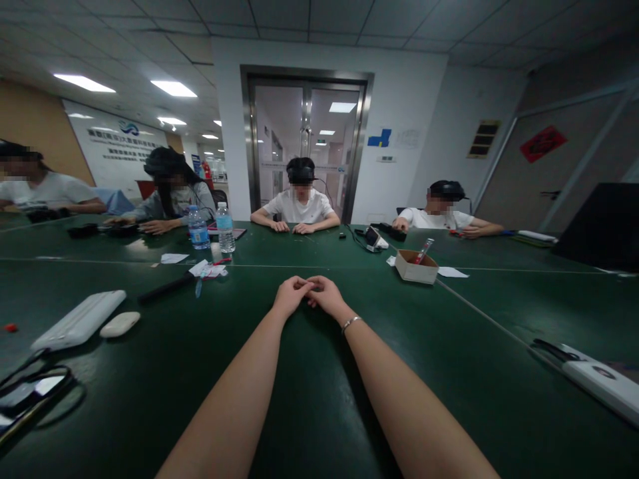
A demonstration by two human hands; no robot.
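Observation:
My left hand (290, 294) and my right hand (324, 295) meet at the fingertips over the dark green table (319, 399), both arms stretched forward. The fingers are curled and pinched together where they touch. Whatever is between them is too small to make out. A thin bracelet (351, 323) sits on my right wrist.
A small cardboard box (416, 266) with a pen stands ahead to the right. Two water bottles (212, 228), paper scraps (208, 269) and a black rod (164, 289) lie ahead left. A white case (80, 319) and a white oval object (120, 324) rest at left. Several people sit across the table.

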